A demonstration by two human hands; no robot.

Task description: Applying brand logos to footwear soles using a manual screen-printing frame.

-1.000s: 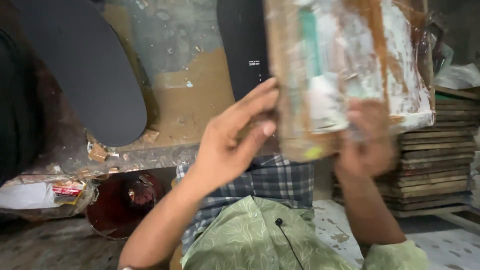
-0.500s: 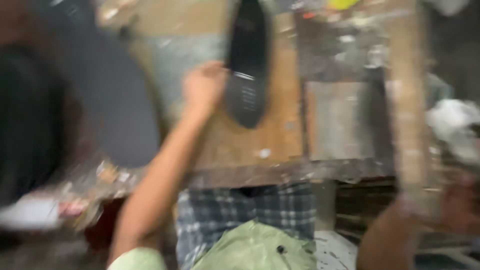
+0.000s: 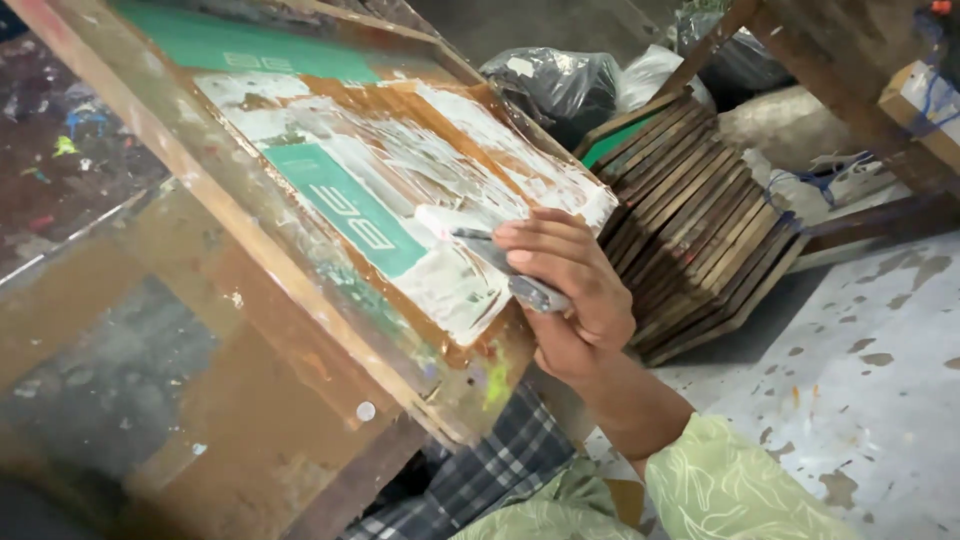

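A wooden-framed printing screen (image 3: 300, 270) lies tilted across the worn wooden table (image 3: 150, 400), its mesh smeared with white ink around a green stencil patch (image 3: 345, 205). My right hand (image 3: 570, 295) grips a small paint-covered scraper (image 3: 480, 245) by its grey handle, its white blade resting on the inked mesh. My left hand is out of sight.
A leaning stack of several wooden screen frames (image 3: 700, 220) stands on the speckled floor (image 3: 870, 380) to the right. Black and white plastic bags (image 3: 570, 85) lie behind it. A wooden table leg and brace (image 3: 850, 90) cross the upper right.
The screen frame, held up in both hands a second ago, now lies on the table. My left hand has left the view. My right hand now holds the scraper against the mesh.
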